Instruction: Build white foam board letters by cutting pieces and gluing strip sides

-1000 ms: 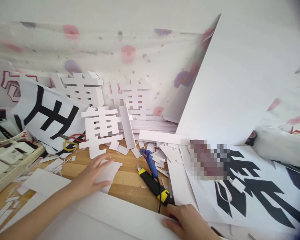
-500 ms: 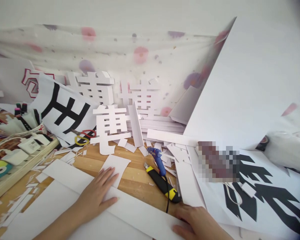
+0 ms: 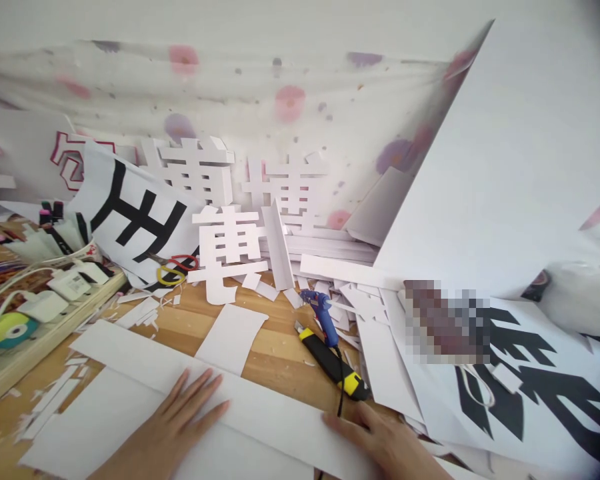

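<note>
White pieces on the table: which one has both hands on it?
The long diagonal strip, overlapping the larger sheet: the left hand lays its fingers on it, the right hand rests near its right end. The small piece beyond has neither.

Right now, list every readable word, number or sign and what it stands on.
"博", apparently: right-hand back cutout, partly covered.
Black strokes on left sheet and right sheet: no sure reading.
White charger: print too small.
Black marker: lettering too small.
Red-edged shape: unclear.
</note>
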{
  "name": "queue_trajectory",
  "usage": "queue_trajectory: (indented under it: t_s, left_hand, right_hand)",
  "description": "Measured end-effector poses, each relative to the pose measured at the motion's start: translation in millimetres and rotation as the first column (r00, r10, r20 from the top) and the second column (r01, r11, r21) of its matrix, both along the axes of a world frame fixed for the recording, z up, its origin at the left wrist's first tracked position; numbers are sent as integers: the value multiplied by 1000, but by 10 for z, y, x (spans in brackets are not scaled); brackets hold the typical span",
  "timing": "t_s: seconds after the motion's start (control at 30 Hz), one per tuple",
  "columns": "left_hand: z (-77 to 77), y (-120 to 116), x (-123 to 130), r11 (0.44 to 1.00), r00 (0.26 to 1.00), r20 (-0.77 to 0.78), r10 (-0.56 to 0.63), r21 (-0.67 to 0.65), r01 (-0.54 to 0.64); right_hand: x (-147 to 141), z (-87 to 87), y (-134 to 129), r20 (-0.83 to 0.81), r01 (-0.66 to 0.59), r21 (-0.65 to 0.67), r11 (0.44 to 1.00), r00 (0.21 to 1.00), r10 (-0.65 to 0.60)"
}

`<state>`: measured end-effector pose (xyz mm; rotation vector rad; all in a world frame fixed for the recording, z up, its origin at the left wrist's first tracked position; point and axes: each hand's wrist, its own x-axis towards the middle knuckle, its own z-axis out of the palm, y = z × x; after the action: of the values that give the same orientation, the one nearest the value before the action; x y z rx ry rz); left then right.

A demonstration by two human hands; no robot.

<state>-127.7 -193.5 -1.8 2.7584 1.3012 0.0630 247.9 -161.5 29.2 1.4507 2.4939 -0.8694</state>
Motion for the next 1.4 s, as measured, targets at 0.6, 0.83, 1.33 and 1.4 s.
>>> queue_trajectory:
  t_s: [0.6,0.83,1.33,1.4]
  left_hand:
    - [-64,260,41,989,993,30,-118,93,115]
    - [-64,293,40,984,989,53,-139,117,132]
    - [-8,235,80,862,965,-55,-256,438,254]
    - [23,245,105,831,964,-58,-259,495,253]
  right_hand:
    - [67,180,17,-221,-5,46,999,975,15]
    - [-167,16,585,-462,494,261,829,819,-342]
    - [-306,-27,1103,-570,719,93,688,605,-555]
    - [-115,40,1019,-591,760,87,644,560,-581]
